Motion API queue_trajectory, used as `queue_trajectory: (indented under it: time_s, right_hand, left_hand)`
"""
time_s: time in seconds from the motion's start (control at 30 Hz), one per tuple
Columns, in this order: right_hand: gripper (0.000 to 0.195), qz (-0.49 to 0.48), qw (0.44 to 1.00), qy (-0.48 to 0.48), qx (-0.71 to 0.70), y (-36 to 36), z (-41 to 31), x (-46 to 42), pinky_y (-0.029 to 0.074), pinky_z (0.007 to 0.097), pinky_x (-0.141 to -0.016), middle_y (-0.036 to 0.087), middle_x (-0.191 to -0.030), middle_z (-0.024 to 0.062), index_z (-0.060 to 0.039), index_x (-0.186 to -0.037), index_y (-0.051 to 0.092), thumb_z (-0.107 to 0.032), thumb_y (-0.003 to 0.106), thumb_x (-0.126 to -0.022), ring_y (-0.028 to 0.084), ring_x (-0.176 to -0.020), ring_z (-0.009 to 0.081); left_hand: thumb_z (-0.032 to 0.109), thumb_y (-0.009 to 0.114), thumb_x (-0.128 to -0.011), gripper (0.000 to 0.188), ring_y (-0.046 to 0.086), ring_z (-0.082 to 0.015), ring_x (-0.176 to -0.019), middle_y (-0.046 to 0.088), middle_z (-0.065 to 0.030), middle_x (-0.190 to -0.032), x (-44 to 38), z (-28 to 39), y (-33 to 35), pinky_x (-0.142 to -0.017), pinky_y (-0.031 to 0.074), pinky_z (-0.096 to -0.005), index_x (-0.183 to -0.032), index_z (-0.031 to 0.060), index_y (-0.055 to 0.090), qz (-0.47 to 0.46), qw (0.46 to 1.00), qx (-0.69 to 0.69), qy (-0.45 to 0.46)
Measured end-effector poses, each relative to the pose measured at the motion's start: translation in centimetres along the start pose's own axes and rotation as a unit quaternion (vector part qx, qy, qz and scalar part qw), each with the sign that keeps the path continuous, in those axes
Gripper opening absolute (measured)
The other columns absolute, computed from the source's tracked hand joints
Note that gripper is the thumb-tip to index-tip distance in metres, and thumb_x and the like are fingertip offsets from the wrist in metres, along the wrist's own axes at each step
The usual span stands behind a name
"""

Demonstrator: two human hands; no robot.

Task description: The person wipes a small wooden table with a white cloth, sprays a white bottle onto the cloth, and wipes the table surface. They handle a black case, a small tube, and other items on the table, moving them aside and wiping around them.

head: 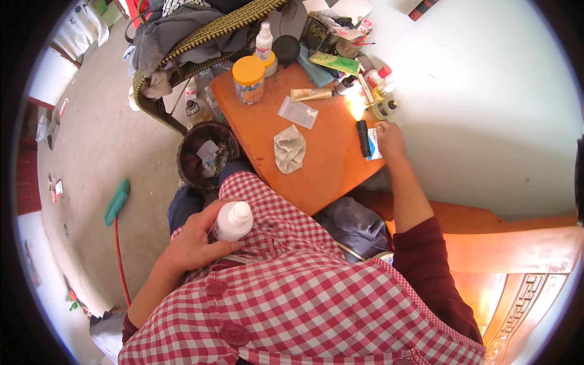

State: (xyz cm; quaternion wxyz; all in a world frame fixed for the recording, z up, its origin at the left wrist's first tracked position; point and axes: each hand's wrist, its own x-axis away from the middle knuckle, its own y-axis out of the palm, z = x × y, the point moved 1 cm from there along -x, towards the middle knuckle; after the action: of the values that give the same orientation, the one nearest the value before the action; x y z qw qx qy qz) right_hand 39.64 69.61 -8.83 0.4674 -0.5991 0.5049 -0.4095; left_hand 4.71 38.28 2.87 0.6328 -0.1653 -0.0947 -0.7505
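My left hand [200, 242] is closed around a white plastic bottle [235, 221] with a white cap, held over my checked apron. At the right edge of the orange wooden table [319, 178], my right hand [390, 137] touches or hovers beside a blue and white packet [374, 145]; whether its fingers grip anything is hidden. Just left of the packet lies a lit black flashlight [363, 138]. A crumpled pale cloth [290, 149] lies mid-table, below a clear zip bag [299, 112] with white pieces in it and a tan tube [311, 94].
A yellow-lidded jar [248, 80], a second white bottle [264, 42], a green packet [335, 63] and small bottles crowd the table's far side. A waste basket [207, 155] stands left of the table, near a wicker chair [150, 98]. A green broom [117, 203] is farther left. A wall borders the right.
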Motion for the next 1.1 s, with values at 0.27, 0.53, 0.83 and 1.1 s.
queue_trajectory:
  time_s: [0.27,0.53,0.83,1.1]
  right_hand:
    - [0.022,0.063,0.997,-0.034,-0.028,-1.6,-0.8,3.0,0.048,0.0437,-0.072,0.064,-0.087,0.0161,-0.0070,-0.091,0.065,-0.027,0.057,-0.088,0.062,-0.082,0.0356]
    - [0.020,-0.021,0.991,-0.107,-0.077,2.0,-5.6,8.7,0.049,0.0388,-0.067,0.063,-0.082,0.0143,-0.0045,-0.090,0.059,-0.023,0.064,-0.085,0.062,-0.077,0.0309]
    - [0.043,-0.407,0.669,-0.219,-0.582,-4.4,-19.1,16.2,0.046,0.0271,-0.083,0.050,-0.116,0.0032,-0.0067,-0.124,0.054,-0.013,0.068,-0.083,0.053,-0.097,0.0124]
    - [0.036,-0.339,0.710,-0.160,-0.596,-4.1,-18.0,15.6,0.046,0.0238,-0.075,0.055,-0.104,0.0020,-0.0056,-0.117,0.059,-0.017,0.068,-0.084,0.055,-0.090,0.0090]
  left_hand:
    - [0.015,0.073,-0.073,0.055,0.054,-0.0175,-0.106,0.059,-0.0058,-0.111,-0.2,0.0,0.3,-0.095,0.039,-0.0313,-0.123,0.0051,0.052,0.002,1.000,0.015,-0.018]
    - [0.014,0.073,-0.074,0.051,0.054,-0.0154,-0.101,0.058,-0.0048,-0.108,0.3,0.3,0.3,-0.092,0.040,-0.0303,-0.119,0.0044,0.053,0.009,1.000,0.002,-0.006]
    - [0.015,0.075,-0.074,0.056,0.057,-0.0198,-0.103,0.060,-0.0102,-0.112,0.2,0.7,0.7,-0.089,0.043,-0.0314,-0.123,0.0048,0.050,0.033,0.997,-0.065,-0.028]
    - [0.012,0.071,-0.079,0.059,0.059,-0.0188,-0.096,0.056,-0.0133,-0.120,-0.1,0.1,1.2,-0.084,0.048,-0.0309,-0.132,0.0066,0.043,0.049,0.997,-0.055,-0.001]
